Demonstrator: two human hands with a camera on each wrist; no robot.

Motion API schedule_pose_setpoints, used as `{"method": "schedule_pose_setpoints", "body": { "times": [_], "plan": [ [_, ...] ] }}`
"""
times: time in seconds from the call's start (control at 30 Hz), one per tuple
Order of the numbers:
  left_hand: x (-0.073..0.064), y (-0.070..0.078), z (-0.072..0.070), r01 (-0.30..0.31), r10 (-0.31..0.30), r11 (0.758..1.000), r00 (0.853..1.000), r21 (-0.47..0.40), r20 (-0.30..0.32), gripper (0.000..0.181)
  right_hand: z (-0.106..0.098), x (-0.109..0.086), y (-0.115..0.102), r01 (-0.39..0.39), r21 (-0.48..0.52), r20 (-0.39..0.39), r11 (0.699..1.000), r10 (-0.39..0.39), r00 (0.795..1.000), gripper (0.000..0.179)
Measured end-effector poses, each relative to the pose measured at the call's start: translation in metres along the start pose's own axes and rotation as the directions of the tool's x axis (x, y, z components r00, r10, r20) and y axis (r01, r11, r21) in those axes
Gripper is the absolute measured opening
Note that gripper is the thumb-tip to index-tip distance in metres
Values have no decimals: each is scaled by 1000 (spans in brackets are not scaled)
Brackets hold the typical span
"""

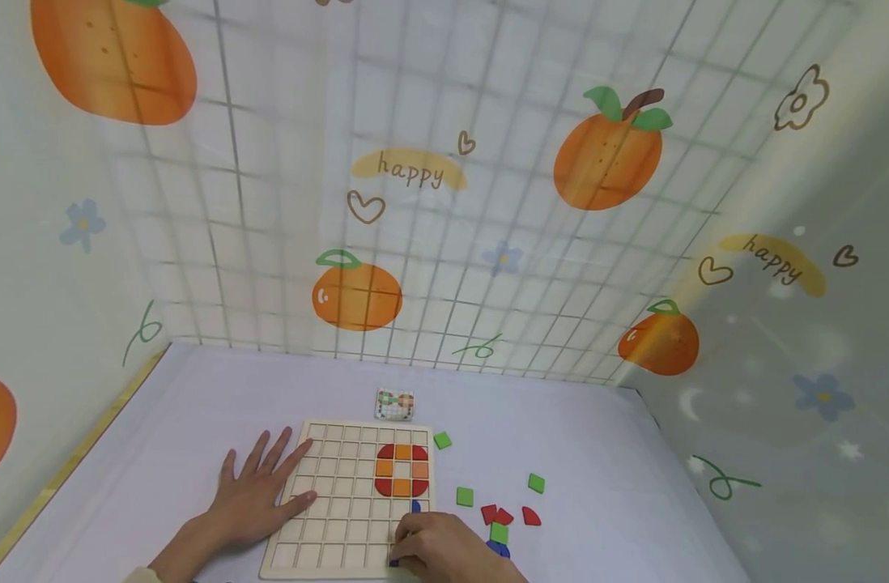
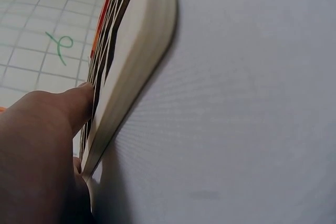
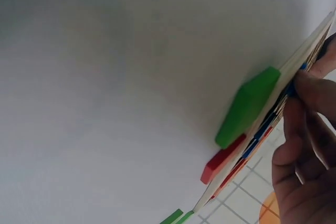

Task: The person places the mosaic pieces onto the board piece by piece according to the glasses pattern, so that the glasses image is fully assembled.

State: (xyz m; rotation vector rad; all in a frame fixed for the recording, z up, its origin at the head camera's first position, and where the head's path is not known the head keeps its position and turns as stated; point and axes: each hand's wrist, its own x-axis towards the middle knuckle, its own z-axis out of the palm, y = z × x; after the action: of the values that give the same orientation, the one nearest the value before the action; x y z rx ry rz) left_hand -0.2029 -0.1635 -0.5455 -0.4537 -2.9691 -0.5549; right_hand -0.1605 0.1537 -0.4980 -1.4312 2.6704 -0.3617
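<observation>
A pale wooden grid board [image 1: 331, 510] lies on the table. My left hand [image 1: 251, 494] is spread at its left edge, with the thumb and a fingertip on the board. Over the lower right part, my right hand [image 1: 444, 544] pinches a small dark blue tile [image 1: 394, 563], mostly covered by the fingers. In the right wrist view the blue tile [image 3: 291, 88] shows at the fingertips against the board. Another blue tile [image 1: 416, 506] sits in the right column. Above it, red corner tiles [image 1: 384, 487] and orange square tiles [image 1: 402, 487] form a ring around one bare cell.
Right of the board lie loose green square tiles [image 1: 465, 497], red rounded tiles [image 1: 531, 516] and blue tiles [image 1: 498, 549], some touching each other. A small pattern card [image 1: 395, 403] lies beyond the board's far edge. A printed curtain [image 1: 444, 267] stands behind the white table [image 1: 597, 453].
</observation>
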Motion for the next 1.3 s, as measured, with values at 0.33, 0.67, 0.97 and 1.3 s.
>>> {"method": "schedule_pose_setpoints", "body": {
  "times": [0.33,0.67,0.97,1.3],
  "plan": [
    [0,-2,2,-3,3,1000,1000,-11,-1,82,2,0,0,-5,10,12,1000,5,1000,19],
    [0,-4,2,5,-4,1000,1000,-25,10,82,2,1,-2,-11,-14,-6,1000,10,1000,17],
    [1,-3,3,2,-2,1000,1000,-16,11,82,4,-3,0,-47,24,-26,999,48,999,17],
    [0,-1,0,-12,12,1000,1000,-19,-9,81,0,-10,3,-83,38,-51,996,85,995,21]
  ]
}}
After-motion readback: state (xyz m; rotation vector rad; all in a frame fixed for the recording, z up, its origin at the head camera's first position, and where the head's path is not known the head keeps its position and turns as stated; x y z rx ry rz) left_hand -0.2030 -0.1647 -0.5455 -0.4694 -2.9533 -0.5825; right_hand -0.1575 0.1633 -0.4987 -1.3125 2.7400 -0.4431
